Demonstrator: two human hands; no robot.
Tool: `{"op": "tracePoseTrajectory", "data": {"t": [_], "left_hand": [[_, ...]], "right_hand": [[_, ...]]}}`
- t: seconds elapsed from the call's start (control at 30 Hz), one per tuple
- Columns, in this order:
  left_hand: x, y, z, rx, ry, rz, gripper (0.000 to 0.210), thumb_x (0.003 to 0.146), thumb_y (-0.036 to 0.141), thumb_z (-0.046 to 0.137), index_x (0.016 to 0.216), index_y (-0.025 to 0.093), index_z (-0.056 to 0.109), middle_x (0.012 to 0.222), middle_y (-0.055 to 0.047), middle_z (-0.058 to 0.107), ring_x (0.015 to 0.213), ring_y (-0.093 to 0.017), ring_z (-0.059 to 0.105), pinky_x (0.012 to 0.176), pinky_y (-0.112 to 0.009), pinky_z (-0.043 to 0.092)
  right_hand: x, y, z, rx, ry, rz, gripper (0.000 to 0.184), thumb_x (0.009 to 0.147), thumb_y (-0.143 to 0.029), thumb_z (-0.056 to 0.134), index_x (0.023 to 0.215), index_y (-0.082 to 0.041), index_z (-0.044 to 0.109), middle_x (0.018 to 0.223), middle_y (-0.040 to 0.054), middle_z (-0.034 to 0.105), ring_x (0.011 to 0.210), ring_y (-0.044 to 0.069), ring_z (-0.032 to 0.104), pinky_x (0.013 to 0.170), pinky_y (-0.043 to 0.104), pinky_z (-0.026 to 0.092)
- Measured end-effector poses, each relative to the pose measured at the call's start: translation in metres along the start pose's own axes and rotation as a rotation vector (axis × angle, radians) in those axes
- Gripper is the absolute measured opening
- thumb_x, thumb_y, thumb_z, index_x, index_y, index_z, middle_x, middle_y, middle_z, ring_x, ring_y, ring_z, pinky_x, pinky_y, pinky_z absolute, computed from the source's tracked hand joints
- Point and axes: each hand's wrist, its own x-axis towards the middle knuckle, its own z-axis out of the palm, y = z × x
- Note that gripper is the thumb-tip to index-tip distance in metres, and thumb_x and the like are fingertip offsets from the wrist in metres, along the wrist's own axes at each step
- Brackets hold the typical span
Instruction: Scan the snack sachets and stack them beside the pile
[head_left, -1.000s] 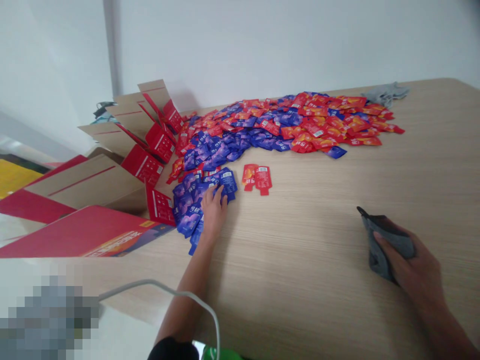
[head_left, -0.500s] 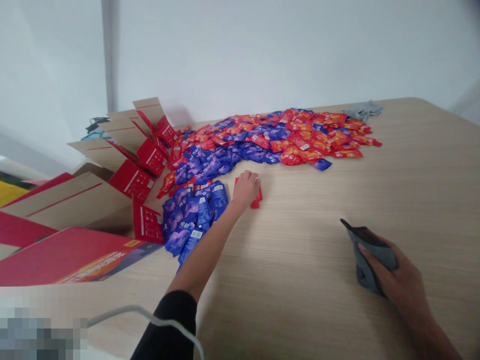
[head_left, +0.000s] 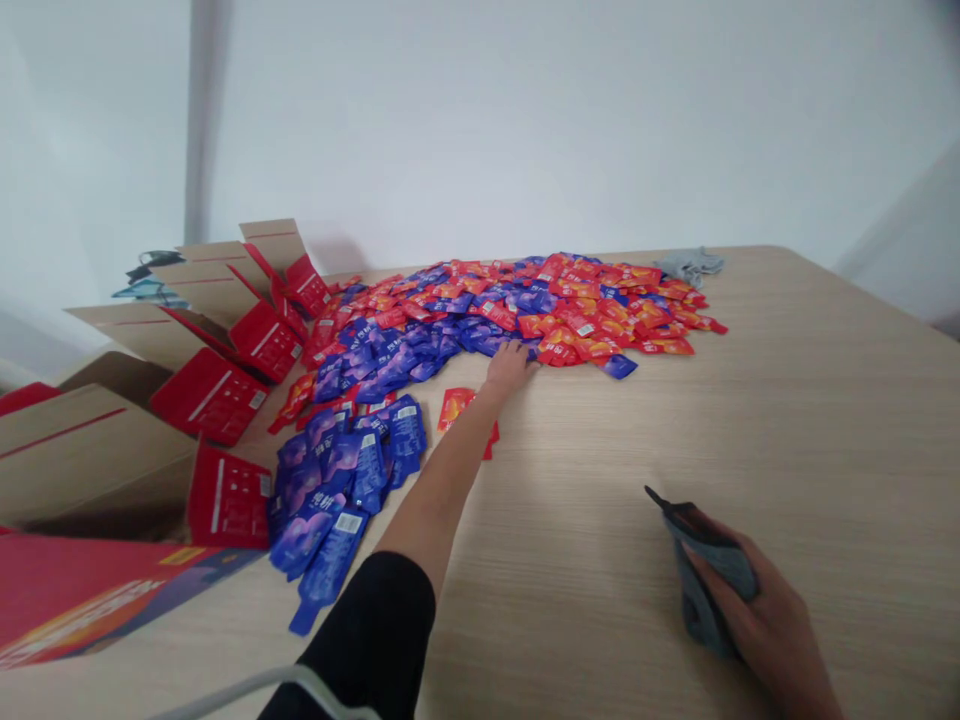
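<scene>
My left hand (head_left: 512, 367) reaches to the front edge of the pile, its fingers apart and lying over a blue sachet (head_left: 480, 341) there. Part of that contact is hidden under the fingers. Just beneath my left forearm, a few red-orange sachets (head_left: 454, 406) rest on the table, partly covered by the arm. Lower right, my right hand (head_left: 776, 615) is closed around a folded grey cloth (head_left: 709, 590) with a thin black tip sticking out to the left. The hand holds it just over the table.
A long heap of red and blue sachets (head_left: 592, 315) spreads along the wall side of the table (head_left: 810, 420). More blue sachets (head_left: 330, 480) lie by my left arm. Open red cartons (head_left: 217, 395) line the left. Another grey cloth (head_left: 690, 265) lies far back. A white cable (head_left: 277, 680) crosses my sleeve.
My left hand has moved off the red-orange sachets, forward to the blue ones at the pile's edge, leaving the red-orange sachets on the table. My right hand still holds the grey cloth. The view has shifted.
</scene>
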Motion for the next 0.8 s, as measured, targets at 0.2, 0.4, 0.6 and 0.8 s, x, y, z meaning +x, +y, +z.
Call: {"op": "tracePoseTrajectory", "data": {"t": [0.2, 0.4, 0.6, 0.8], "left_hand": [[0.015, 0.005, -0.01, 0.02, -0.122, -0.111, 0.039, 0.103, 0.039, 0.068, 0.134, 0.017, 0.063, 0.135, -0.012, 0.064, 0.115, -0.026, 0.067, 0.097, -0.047, 0.059], [-0.009, 0.008, -0.03, -0.011, -0.2, -0.169, 0.04, 0.102, 0.039, 0.068, 0.135, 0.016, 0.062, 0.134, -0.012, 0.064, 0.115, -0.026, 0.067, 0.096, -0.047, 0.06], [-0.047, 0.0, -0.046, -0.068, -0.195, -0.269, 0.039, 0.103, 0.04, 0.068, 0.134, 0.017, 0.062, 0.133, -0.012, 0.064, 0.114, -0.026, 0.067, 0.096, -0.047, 0.06], [-0.067, -0.007, -0.055, -0.197, -0.147, -0.366, 0.036, 0.103, 0.04, 0.067, 0.132, 0.017, 0.064, 0.132, -0.011, 0.065, 0.113, -0.025, 0.068, 0.097, -0.046, 0.06]], "right_hand": [[0.001, 0.001, 0.0, -0.018, -0.013, -0.02, 0.058, 0.086, -0.063, 0.066, 0.133, -0.028, 0.069, 0.128, 0.0053, 0.077, 0.118, 0.034, 0.072, 0.104, 0.048, 0.057], [0.0, -0.002, -0.002, -0.007, -0.019, -0.04, 0.062, 0.087, -0.063, 0.065, 0.136, -0.025, 0.068, 0.132, 0.0078, 0.075, 0.122, 0.035, 0.07, 0.109, 0.05, 0.054], [0.0, -0.007, -0.001, -0.032, 0.006, -0.041, 0.06, 0.086, -0.063, 0.066, 0.135, -0.028, 0.069, 0.131, 0.0054, 0.075, 0.121, 0.033, 0.07, 0.107, 0.049, 0.054], [0.0, -0.007, -0.001, -0.05, 0.022, -0.04, 0.061, 0.086, -0.063, 0.066, 0.134, -0.026, 0.069, 0.128, 0.0078, 0.075, 0.12, 0.035, 0.07, 0.105, 0.052, 0.054]]}}
